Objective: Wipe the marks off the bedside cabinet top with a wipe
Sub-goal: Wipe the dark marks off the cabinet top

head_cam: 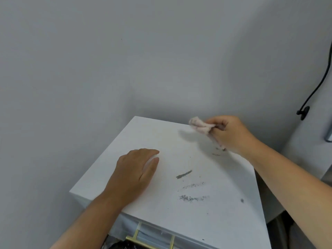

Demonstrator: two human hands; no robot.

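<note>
A crumpled pinkish wipe is pinched in the grip of the right hand, the fingers curled tight around it, with a bunched end sticking out toward nine o'clock and a strip trailing down below the palm. The wipe is held near the far right edge of the white bedside cabinet top, at about one o'clock from its middle; whether it touches the surface cannot be told. The left hand is laid flat and spread on the top at about nine o'clock, nothing held in it. Dark grey marks are seen at four o'clock from that hand: one solid streak, then two fainter speckled smears nearer the front edge. A small dot is seen at the right side. A brass handle is seen on the drawer front below.
</note>
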